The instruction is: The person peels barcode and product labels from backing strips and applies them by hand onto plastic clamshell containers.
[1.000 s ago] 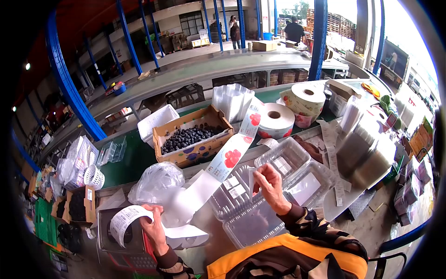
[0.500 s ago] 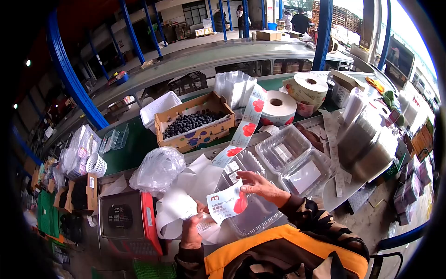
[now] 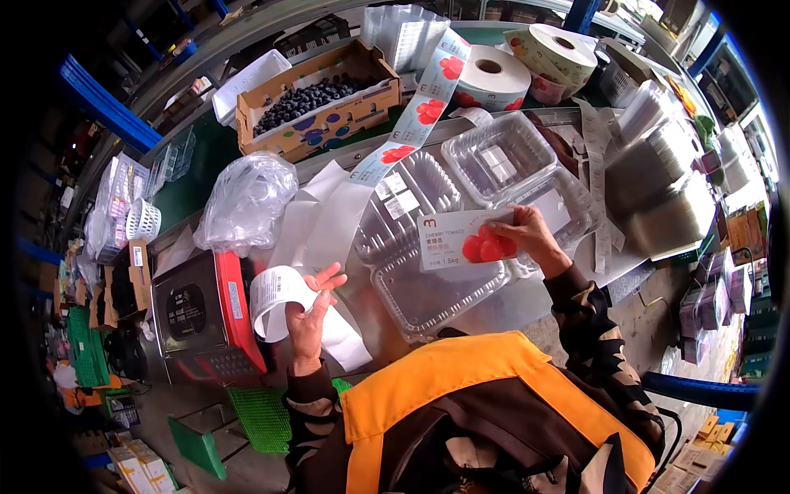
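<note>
My right hand pinches the right edge of a cherry tomato label, which it holds up over the open clear plastic boxes. My left hand has its fingers spread beside a curled roll of printed white stickers; the roll rests against it. A strip of cherry tomato labels runs from the big label roll down to white backing paper. Another open clear box lies behind the held label.
A cardboard box of dark berries stands at the back beside a plastic bag. A red-and-black scale is at the left. Stacked clear boxes stand at the right.
The cherry tomato label has moved right in my right hand, away from my left hand. My left hand has moved left and opened its fingers. The view has tilted down.
</note>
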Available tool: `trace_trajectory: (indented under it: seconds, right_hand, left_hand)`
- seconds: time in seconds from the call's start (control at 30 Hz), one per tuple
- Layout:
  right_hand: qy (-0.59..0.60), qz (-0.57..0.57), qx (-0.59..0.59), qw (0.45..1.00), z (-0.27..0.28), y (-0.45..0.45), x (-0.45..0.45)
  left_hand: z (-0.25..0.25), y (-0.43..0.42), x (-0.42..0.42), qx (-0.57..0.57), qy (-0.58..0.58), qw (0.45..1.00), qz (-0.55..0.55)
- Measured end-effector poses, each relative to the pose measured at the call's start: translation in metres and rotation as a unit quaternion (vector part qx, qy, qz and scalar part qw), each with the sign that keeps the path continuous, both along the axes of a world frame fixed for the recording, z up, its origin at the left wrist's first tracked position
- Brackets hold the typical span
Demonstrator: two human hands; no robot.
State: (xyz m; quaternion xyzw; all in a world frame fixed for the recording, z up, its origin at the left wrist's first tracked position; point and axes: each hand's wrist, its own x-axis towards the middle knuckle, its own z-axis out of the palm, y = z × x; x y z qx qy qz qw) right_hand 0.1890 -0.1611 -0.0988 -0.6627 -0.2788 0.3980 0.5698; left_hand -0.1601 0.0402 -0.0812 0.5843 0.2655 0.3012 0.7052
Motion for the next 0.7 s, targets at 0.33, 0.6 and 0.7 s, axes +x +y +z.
trace_trajectory:
  seconds: [0.33,0.6,0.7]
  right_hand:
    - [-0.151,0.124,-0.104,0.975,-0.054,0.019,-0.032]
    - [-0.308,0.109,-0.132,0.936,-0.048,0.025,-0.046]
    - [-0.405,0.104,-0.164,0.893,-0.053,0.022,-0.058]
  left_hand:
    - [-0.056,-0.047,0.02,0.183,0.115,0.962,-0.166]
    - [-0.08,-0.064,0.041,0.027,0.104,0.973,-0.205]
    - [-0.088,-0.06,0.043,0.078,0.114,0.965,-0.223]
